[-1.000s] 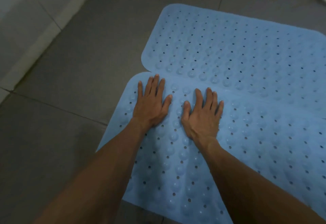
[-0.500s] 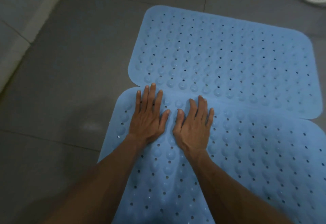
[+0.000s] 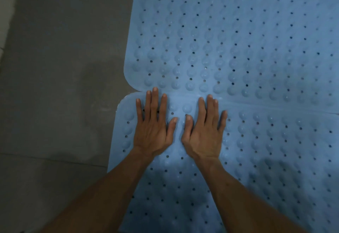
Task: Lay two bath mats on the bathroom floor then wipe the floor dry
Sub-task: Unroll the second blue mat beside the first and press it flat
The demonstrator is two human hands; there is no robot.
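Bath mats, two, pale blue, studded with bumps and drain holes. Head view: near mat [image 3: 256, 159] fills 5 o'clock of frame; far mat [image 3: 238, 30] lies at 1 o'clock. Long edges meet along a seam, near mat seeming to overlap slightly; hard to tell. Both flat on grey tiled floor [image 3: 55, 67], which runs from 7 to 11 o'clock; a darker patch on tile near 9 o'clock. Left hand [image 3: 153, 128] flat, fingers straight and spread, pressing near mat's far corner. Right hand [image 3: 204, 131] just beside it, flat likewise, fingertips reaching the seam. Neither grips anything.
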